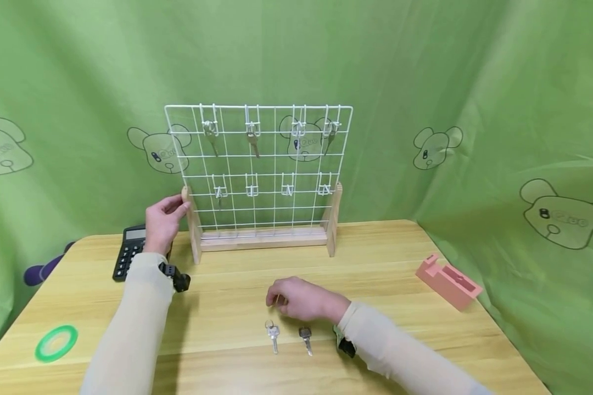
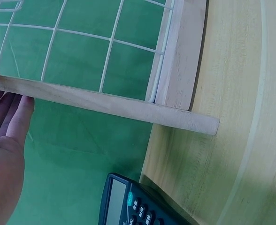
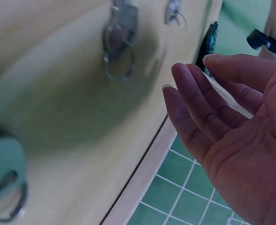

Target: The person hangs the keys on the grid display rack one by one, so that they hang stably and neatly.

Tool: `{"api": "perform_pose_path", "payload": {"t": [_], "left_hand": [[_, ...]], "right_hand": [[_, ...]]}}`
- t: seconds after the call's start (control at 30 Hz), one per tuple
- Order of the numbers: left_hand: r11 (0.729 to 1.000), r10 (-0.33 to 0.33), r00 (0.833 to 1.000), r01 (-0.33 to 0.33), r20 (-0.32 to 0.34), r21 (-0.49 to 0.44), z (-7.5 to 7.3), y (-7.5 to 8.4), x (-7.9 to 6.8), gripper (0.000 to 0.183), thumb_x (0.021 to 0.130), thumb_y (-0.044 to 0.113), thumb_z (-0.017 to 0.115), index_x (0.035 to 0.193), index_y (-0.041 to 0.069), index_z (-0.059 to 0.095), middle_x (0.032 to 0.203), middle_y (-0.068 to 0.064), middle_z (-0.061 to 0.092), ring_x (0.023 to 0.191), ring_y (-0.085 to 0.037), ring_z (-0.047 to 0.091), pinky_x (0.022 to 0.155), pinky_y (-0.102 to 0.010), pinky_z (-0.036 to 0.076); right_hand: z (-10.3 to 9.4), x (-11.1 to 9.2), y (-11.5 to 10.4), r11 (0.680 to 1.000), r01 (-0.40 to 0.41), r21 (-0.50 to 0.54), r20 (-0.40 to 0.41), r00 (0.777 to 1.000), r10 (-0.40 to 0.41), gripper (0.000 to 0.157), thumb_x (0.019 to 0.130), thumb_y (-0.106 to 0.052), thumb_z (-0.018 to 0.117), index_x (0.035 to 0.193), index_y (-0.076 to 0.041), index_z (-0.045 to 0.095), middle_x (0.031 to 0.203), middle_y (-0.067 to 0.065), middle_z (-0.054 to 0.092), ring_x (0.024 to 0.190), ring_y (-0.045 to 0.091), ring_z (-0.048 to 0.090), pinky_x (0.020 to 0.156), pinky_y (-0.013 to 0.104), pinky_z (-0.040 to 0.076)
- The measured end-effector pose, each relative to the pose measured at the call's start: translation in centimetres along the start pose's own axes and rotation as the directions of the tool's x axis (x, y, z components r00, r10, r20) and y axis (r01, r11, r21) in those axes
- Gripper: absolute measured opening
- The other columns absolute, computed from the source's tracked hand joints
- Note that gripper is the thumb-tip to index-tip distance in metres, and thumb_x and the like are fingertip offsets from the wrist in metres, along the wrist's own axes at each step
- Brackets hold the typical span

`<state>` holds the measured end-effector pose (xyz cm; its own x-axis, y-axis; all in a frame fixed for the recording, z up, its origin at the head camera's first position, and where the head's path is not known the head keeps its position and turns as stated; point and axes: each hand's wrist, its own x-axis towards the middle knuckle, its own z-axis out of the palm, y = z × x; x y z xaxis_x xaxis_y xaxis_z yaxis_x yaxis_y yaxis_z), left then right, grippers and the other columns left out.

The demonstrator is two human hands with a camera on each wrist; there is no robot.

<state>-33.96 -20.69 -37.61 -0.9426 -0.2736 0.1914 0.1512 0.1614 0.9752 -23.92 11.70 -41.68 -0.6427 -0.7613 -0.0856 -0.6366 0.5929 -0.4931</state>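
Observation:
A white wire grid rack (image 1: 274, 155) stands on wooden uprights at the table's back. My left hand (image 1: 162, 224) holds the top of its left upright (image 2: 105, 104), thumb on one side and fingers on the other. Keys hang from hooks on the upper row, among them a brass-coloured key (image 1: 253, 144) and a dark key (image 1: 330, 138). Over the table, my right hand (image 1: 301, 298) has loosely bent fingers with nothing between them. Below it lie a silver key (image 1: 273, 331) with a ring and a dark-headed key (image 1: 306, 340). A green-headed key (image 3: 9, 159) lies by the right wrist.
A black calculator (image 1: 124, 260) lies behind the left forearm. Green tape (image 1: 56, 343) is at the front left, and a pink tape dispenser (image 1: 448, 282) stands at the right. Green curtains (image 1: 296, 55) hang around the table (image 1: 227, 307).

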Motion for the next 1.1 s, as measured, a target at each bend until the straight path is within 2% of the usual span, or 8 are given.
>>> {"api": "perform_pose_path", "payload": {"t": [0.4, 0.67, 1.1], "left_hand": [[1.000, -0.014, 1.000, 0.014, 0.006, -0.004, 0.0, 0.1, -0.2, 0.043, 0.096, 0.012, 0.065, 0.136, 0.001, 0.055, 0.135, -0.019, 0.056, 0.121, -0.028, 0.056, 0.100, -0.027, 0.048], [1.000, -0.003, 1.000, 0.003, 0.007, 0.015, -0.1, 0.1, -0.2, 0.043, 0.095, 0.012, 0.066, 0.135, 0.000, 0.056, 0.133, -0.020, 0.057, 0.120, -0.029, 0.057, 0.099, -0.028, 0.049], [1.000, -0.017, 1.000, 0.017, 0.005, 0.008, -0.1, 0.0, 0.0, 0.041, 0.095, 0.010, 0.065, 0.134, 0.000, 0.056, 0.132, -0.020, 0.058, 0.118, -0.028, 0.058, 0.099, -0.027, 0.049]], "right_hand": [[1.5, 0.5, 0.0, 0.998, 0.018, -0.056, 0.029, 0.999, -0.016, 0.021, 0.087, 0.001, 0.069, 0.104, -0.011, 0.070, 0.098, -0.010, 0.063, 0.086, 0.000, 0.056, 0.079, 0.012, 0.049], [1.5, 0.7, -0.2, 0.997, 0.016, -0.079, 0.050, 0.999, -0.012, 0.022, 0.085, 0.000, 0.071, 0.104, -0.011, 0.070, 0.096, -0.009, 0.061, 0.084, 0.000, 0.054, 0.078, 0.012, 0.048], [1.9, 1.0, -0.2, 0.998, 0.011, -0.054, 0.084, 0.996, -0.006, 0.018, 0.087, 0.002, 0.066, 0.085, -0.016, 0.065, 0.077, -0.012, 0.057, 0.070, 0.002, 0.051, 0.065, 0.013, 0.048]]}}
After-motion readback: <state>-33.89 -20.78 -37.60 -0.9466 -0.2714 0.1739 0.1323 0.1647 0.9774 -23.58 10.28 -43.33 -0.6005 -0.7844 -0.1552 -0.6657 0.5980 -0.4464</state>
